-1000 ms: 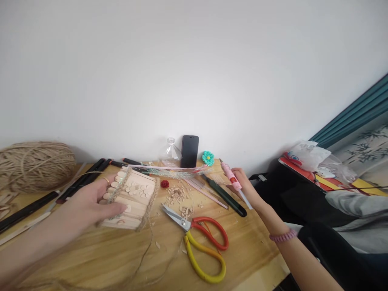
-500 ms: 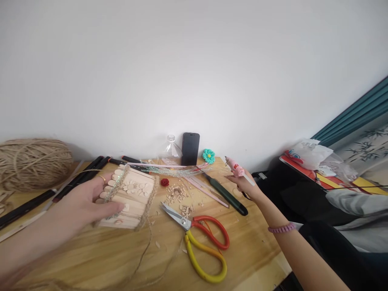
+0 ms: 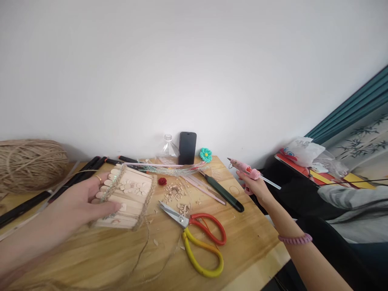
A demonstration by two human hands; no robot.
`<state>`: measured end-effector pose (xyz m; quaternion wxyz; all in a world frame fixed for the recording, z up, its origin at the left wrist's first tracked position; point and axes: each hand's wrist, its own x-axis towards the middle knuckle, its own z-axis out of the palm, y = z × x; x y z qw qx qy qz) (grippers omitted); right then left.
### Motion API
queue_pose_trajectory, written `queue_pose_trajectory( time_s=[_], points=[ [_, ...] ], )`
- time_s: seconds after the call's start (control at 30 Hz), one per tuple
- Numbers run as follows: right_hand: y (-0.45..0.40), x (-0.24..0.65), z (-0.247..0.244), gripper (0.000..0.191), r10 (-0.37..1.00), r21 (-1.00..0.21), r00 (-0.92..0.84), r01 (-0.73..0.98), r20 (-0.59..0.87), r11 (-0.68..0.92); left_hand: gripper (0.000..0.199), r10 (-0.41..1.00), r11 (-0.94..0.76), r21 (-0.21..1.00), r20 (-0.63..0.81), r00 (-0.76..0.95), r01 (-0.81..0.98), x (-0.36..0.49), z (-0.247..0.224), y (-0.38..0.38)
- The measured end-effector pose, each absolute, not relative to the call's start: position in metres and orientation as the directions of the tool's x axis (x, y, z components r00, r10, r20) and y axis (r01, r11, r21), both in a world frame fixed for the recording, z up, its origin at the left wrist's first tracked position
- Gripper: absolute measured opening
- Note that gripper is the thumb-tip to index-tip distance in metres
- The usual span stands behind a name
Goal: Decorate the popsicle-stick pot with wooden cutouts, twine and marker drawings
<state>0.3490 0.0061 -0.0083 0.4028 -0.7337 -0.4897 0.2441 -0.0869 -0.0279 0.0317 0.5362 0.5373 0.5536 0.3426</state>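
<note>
My left hand (image 3: 93,198) grips a small panel of wooden craft sticks (image 3: 135,198) by its left side, thumb across the front. Twine edges the panel, and pale wooden flowers sit on its face. At the right, my right hand (image 3: 254,186) is closed around a pink hot glue gun (image 3: 247,169), its tip pointing left and a clear glue stick coming out of the back. Scissors (image 3: 186,222) with red and yellow handles lie slightly apart between the hands. Beyond the panel is a small red rose (image 3: 162,181), beside a heap of wood shavings (image 3: 176,192).
A ball of twine (image 3: 30,165) and black markers (image 3: 75,178) lie at left. Along the wall stand a clear bottle (image 3: 167,147) and a phone (image 3: 187,148), near a turquoise flower (image 3: 205,154). A green-handled tool (image 3: 226,192) rests on the wooden table (image 3: 242,250).
My right hand has moved right with the glue gun, away from the table, and more of the glue stick shows. My left hand still holds the panel; the view has shifted slightly.
</note>
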Motion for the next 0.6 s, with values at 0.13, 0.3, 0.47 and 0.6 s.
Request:
queue_pose_trajectory(
  time_s=[0.13,0.3,0.47,0.6],
  points=[
    [-0.011,0.347,-0.011,0.036,0.908,-0.796,0.415,0.528,-0.061,-0.295,0.069,0.956,0.207,0.954,-0.244,0.164,0.215,-0.090,0.030,-0.027],
    [-0.013,0.344,-0.021,0.035,0.915,-0.781,0.388,0.535,-0.109,-0.321,0.072,0.944,0.243,0.961,-0.265,0.195,0.133,-0.086,0.034,-0.029],
    [-0.011,0.344,-0.026,0.043,0.925,-0.779,0.358,0.542,-0.124,-0.315,0.074,0.949,0.240,0.966,-0.254,0.186,0.098,-0.083,0.038,-0.032],
    [-0.006,0.347,-0.027,0.042,0.929,-0.779,0.366,0.564,-0.061,-0.273,0.069,0.951,0.234,0.971,-0.237,0.200,0.037,-0.083,0.038,-0.033]
  ],
)
